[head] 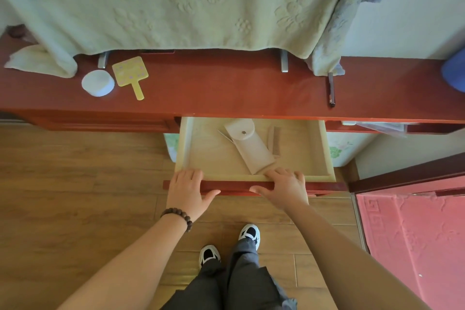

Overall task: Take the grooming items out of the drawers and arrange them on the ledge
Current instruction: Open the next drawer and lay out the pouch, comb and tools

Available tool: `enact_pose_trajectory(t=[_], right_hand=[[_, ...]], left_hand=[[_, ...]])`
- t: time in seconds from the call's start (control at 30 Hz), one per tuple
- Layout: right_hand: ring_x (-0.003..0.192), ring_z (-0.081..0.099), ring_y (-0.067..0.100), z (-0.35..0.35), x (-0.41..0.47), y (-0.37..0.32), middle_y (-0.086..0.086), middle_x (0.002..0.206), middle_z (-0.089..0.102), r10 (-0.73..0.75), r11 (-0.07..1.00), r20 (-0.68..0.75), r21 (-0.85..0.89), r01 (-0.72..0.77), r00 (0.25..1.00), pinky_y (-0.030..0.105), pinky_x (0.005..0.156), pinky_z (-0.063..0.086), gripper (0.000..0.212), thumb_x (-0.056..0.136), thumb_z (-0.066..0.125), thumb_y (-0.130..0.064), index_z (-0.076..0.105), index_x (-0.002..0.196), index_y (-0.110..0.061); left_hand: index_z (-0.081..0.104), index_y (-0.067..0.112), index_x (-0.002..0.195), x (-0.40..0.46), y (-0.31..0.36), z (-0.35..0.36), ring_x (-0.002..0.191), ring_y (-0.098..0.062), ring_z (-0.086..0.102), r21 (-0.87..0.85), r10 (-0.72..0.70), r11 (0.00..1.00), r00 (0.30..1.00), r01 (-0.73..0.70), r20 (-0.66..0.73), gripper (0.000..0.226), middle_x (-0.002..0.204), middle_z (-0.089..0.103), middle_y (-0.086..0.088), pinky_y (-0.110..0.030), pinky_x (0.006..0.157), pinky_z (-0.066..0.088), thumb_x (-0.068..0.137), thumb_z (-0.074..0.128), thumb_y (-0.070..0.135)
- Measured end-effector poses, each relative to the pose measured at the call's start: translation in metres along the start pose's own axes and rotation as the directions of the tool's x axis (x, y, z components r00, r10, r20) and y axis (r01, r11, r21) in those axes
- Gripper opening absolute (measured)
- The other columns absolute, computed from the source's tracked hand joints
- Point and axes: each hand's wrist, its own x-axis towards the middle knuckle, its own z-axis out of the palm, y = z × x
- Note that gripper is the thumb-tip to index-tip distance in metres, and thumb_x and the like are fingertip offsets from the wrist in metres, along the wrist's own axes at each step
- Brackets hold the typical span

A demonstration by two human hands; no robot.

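The middle drawer (327,153) of the red wooden dresser stands pulled out. Inside lie a pale pouch with a snap (251,148), a light comb (274,141) to its right and thin metal tweezers (226,136) to its left. My left hand (187,190) and my right hand (284,189) both grip the drawer's red front edge (236,186), fingers curled over the top into the drawer, thumbs on the outside. On the ledge (226,88) at the left sit a white round jar (98,82) and a yellow hand mirror (130,75); a dark pencil (331,90) lies at the right.
A pale green towel (176,2) hangs over the ledge's back, covering something on metal feet (284,61). A blue object (454,73) sits at the far right. A second drawer (382,127) on the right stands slightly out. Wooden floor below; a pink mat (412,239) lies right.
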Motion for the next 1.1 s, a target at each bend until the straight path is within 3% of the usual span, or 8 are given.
enact_pose_trajectory(t=[0.13, 0.2, 0.5, 0.7, 0.77, 0.87, 0.97, 1.1], right_hand=[[0.117, 0.043, 0.013, 0.009, -0.026, 0.001, -0.011, 0.117, 0.054, 0.014, 1.000, 0.032, 0.010, -0.014, 0.999, 0.041, 0.109, 0.019, 0.075, 0.067, 0.038, -0.085, 0.055, 0.119, -0.035], [0.116, 0.044, 0.013, 0.014, -0.036, 0.000, -0.011, 0.114, 0.054, 0.009, 1.000, 0.029, 0.001, -0.009, 1.000, 0.040, 0.109, 0.020, 0.076, 0.066, 0.034, -0.087, 0.055, 0.118, -0.035], [0.117, 0.045, 0.014, 0.010, -0.038, -0.004, -0.010, 0.115, 0.054, 0.051, 0.997, 0.073, 0.059, -0.055, 0.996, 0.041, 0.110, 0.020, 0.070, 0.069, 0.043, -0.083, 0.054, 0.120, -0.036], [0.108, 0.052, 0.016, -0.001, -0.026, -0.005, -0.008, 0.112, 0.060, 0.114, 0.986, 0.167, 0.103, -0.133, 0.979, 0.037, 0.103, 0.025, 0.059, 0.078, 0.044, -0.075, 0.057, 0.116, -0.033], [0.101, 0.057, 0.018, -0.005, -0.013, -0.001, -0.004, 0.109, 0.064, 0.193, 0.942, 0.164, 0.245, -0.229, 0.967, 0.036, 0.098, 0.035, 0.053, 0.081, 0.049, -0.067, 0.059, 0.115, -0.028], [0.105, 0.058, 0.024, -0.012, 0.018, 0.008, 0.004, 0.119, 0.059, 0.283, 0.886, 0.089, 0.357, -0.296, 0.955, 0.038, 0.086, 0.049, 0.055, 0.085, 0.053, -0.058, 0.054, 0.124, -0.018], [0.106, 0.054, 0.027, -0.015, 0.056, 0.017, 0.008, 0.123, 0.052, 0.350, 0.854, 0.066, 0.387, -0.347, 0.934, 0.034, 0.077, 0.045, 0.051, 0.088, 0.055, -0.047, 0.051, 0.126, -0.013], [0.110, 0.052, 0.031, -0.006, 0.090, 0.022, 0.013, 0.124, 0.048, 0.450, 0.814, 0.091, 0.368, -0.450, 0.888, 0.038, 0.080, 0.047, 0.059, 0.083, 0.061, -0.047, 0.046, 0.125, -0.008]], left_hand=[[0.057, 0.020, 0.119, -0.022, -0.006, 0.001, 0.093, -0.023, 0.058, 0.042, 0.062, 0.997, 0.996, -0.065, 0.071, 0.069, 0.098, 0.063, 0.001, -0.039, 0.091, 0.047, 0.076, 0.045, 0.073], [0.062, 0.021, 0.114, -0.030, -0.007, -0.001, 0.093, -0.022, 0.055, 0.057, 0.087, 0.994, 0.991, -0.093, 0.099, 0.072, 0.096, 0.060, 0.003, -0.037, 0.090, 0.046, 0.076, 0.035, 0.076], [0.056, 0.025, 0.118, -0.023, -0.005, -0.014, 0.104, -0.018, 0.049, 0.120, 0.064, 0.988, 0.960, -0.100, 0.274, 0.069, 0.106, 0.054, 0.005, -0.031, 0.097, 0.039, 0.079, 0.036, 0.078], [0.052, 0.021, 0.127, -0.008, 0.012, -0.014, 0.114, -0.019, 0.050, 0.024, 0.027, 0.999, 0.971, -0.033, 0.239, 0.082, 0.121, 0.054, 0.001, -0.036, 0.099, 0.041, 0.077, 0.023, 0.079], [0.050, 0.018, 0.128, 0.007, 0.024, -0.014, 0.111, -0.020, 0.051, -0.063, -0.025, 0.997, 0.977, 0.039, 0.211, 0.077, 0.122, 0.054, -0.001, -0.035, 0.095, 0.045, 0.079, 0.033, 0.076], [0.042, 0.015, 0.133, 0.039, 0.049, -0.010, 0.113, -0.022, 0.052, -0.200, -0.166, 0.955, 0.952, 0.220, 0.256, 0.078, 0.129, 0.049, -0.005, -0.037, 0.091, 0.049, 0.079, 0.046, 0.072], [0.039, 0.009, 0.130, 0.072, 0.075, 0.001, 0.108, -0.026, 0.056, -0.316, -0.369, 0.808, 0.846, 0.497, 0.386, 0.082, 0.127, 0.049, -0.010, -0.042, 0.087, 0.053, 0.075, 0.060, 0.066], [0.036, 0.006, 0.123, 0.096, 0.101, 0.026, 0.101, -0.031, 0.059, -0.368, -0.545, 0.555, 0.661, 0.746, 0.516, 0.085, 0.120, 0.053, -0.014, -0.044, 0.081, 0.055, 0.067, 0.074, 0.058]])
